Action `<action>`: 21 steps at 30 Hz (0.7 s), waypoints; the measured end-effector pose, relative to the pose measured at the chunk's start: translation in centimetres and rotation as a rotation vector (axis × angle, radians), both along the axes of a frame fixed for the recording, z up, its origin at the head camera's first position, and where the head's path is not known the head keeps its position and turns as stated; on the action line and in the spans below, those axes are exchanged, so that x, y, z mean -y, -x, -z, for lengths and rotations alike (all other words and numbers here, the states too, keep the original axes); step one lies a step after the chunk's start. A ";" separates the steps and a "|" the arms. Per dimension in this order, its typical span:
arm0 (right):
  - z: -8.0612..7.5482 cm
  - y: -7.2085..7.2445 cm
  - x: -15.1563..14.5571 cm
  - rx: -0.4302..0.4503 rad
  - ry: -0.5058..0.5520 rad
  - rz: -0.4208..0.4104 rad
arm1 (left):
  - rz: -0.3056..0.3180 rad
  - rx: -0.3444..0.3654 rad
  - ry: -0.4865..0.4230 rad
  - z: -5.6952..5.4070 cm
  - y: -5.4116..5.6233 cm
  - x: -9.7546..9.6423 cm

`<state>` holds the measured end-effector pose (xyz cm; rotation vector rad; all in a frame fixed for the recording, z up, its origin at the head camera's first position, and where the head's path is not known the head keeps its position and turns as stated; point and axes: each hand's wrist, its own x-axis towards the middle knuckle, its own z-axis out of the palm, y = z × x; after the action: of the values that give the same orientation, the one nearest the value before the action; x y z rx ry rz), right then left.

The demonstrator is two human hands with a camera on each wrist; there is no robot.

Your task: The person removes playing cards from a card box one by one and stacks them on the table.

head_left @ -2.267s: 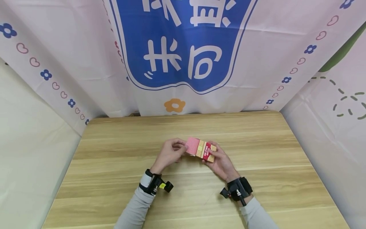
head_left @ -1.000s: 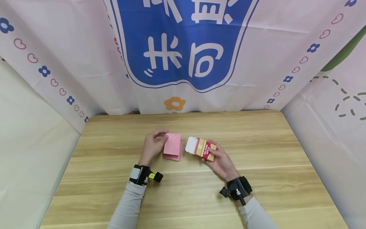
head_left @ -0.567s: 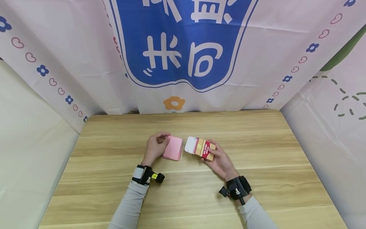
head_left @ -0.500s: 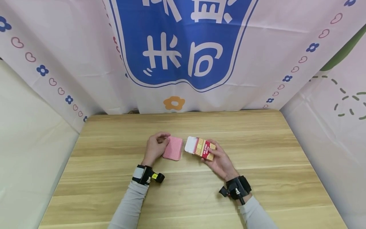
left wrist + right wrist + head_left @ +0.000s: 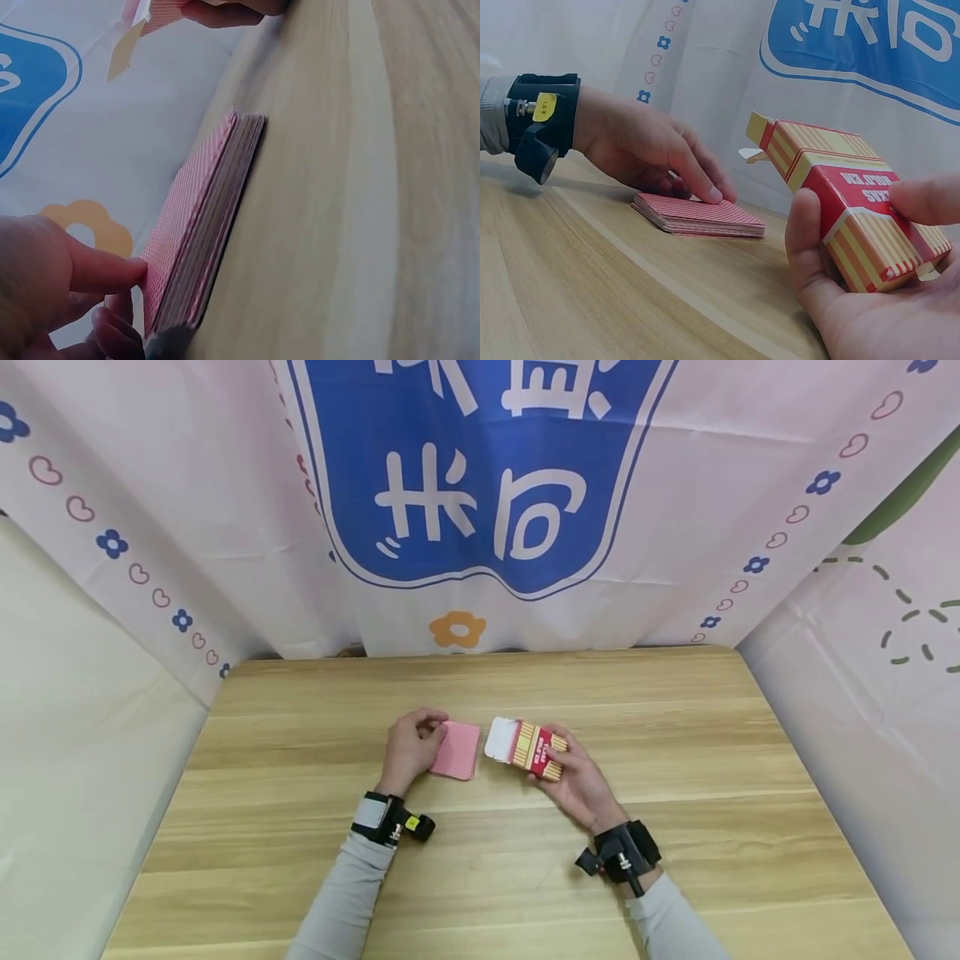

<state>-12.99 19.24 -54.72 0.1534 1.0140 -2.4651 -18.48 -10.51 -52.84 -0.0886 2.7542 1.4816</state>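
A stack of pink-backed playing cards (image 5: 457, 750) lies on the wooden table, its edges nearly even. At its left end, my left hand (image 5: 411, 748) pinches it, the thumb (image 5: 707, 193) on the top card and the other fingers curled by the far edge. My right hand (image 5: 581, 785) grips a red and yellow striped card box (image 5: 853, 202), held up over the table and tilted, with the thumb on its printed front. The box's flap (image 5: 502, 740) hangs open toward the left, and a pink patterned strip shows at its mouth.
The wooden table (image 5: 480, 877) ends at the back against a hanging white cloth (image 5: 675, 543) with a blue printed panel. Pale cloth also closes off both sides. Each wrist wears a strapped camera, such as the left one (image 5: 380, 818).
The left hand has drawn cards from the box leftward onto the table. A card pile that lay staggered is now squared into one stack. The right hand keeps the box nearly still.
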 end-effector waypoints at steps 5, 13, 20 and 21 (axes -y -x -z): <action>-0.1 -0.1 0.0 0.003 -0.005 -0.002 | 0.000 0.001 0.010 0.0 -0.1 0.0; -0.1 0.0 0.0 0.000 -0.007 0.000 | 0.005 0.030 0.011 -0.3 -0.1 0.0; -0.1 -0.1 0.0 0.006 0.004 -0.003 | -0.009 0.024 -0.019 -0.3 -0.2 0.3; -0.1 -0.1 0.0 0.006 0.002 -0.004 | -0.012 0.020 -0.023 -0.4 -0.2 0.3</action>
<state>-12.88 19.19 -54.65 0.1577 1.0091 -2.4609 -18.26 -10.80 -52.47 -0.1196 2.7256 1.5058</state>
